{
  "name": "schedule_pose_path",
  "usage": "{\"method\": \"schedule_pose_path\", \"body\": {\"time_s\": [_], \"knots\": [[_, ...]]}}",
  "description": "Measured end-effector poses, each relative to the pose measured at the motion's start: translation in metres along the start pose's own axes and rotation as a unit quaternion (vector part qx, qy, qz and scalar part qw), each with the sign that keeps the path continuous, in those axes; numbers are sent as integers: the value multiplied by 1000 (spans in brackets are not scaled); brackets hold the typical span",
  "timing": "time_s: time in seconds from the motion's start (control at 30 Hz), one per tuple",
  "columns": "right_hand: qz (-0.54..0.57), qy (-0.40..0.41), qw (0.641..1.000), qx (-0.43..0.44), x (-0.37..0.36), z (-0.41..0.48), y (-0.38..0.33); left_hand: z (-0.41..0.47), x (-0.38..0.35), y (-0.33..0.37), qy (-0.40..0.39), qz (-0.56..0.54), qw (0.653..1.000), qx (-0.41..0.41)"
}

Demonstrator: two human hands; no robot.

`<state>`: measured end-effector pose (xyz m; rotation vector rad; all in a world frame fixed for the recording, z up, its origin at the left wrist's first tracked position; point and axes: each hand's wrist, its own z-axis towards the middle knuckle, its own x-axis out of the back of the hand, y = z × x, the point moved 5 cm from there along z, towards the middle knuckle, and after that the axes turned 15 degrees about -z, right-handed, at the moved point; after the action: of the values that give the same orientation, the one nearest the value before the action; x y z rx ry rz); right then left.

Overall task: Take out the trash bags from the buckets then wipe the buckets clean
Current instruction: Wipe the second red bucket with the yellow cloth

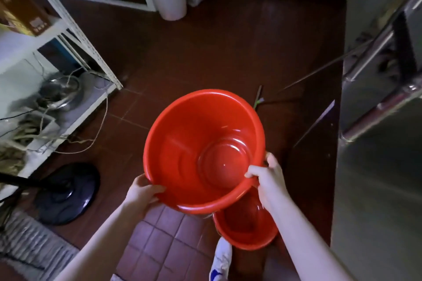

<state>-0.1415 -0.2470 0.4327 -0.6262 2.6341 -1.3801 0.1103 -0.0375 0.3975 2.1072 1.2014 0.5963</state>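
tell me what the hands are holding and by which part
The upper red bucket, by its rim: left hand at the near-left edge, right hand at the near-right edge.

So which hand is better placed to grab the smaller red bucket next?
Likely right: the right hand grips the rim of the large red plastic bucket just above the smaller red plastic bucket; the left hand holds the opposite side.
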Motion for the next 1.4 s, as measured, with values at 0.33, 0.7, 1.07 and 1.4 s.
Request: {"method": "schedule_pose_path", "body": {"time_s": [0.33, 0.7, 1.07, 1.4], "knots": [[-131, 65, 988, -56, -17, 111, 27, 120, -46, -11, 47, -51, 997, 45], [-215, 111, 965, -105, -63, 323, 129, 330, -107, -49, 47, 2, 999, -4], [-380, 105, 909, -137, -77, 469, 275, 511, -153, -156, 31, 112, 993, -18], [-485, 35, 870, -77, -49, 487, 292, 532, -185, -184, -70, 233, 968, -61]]}}
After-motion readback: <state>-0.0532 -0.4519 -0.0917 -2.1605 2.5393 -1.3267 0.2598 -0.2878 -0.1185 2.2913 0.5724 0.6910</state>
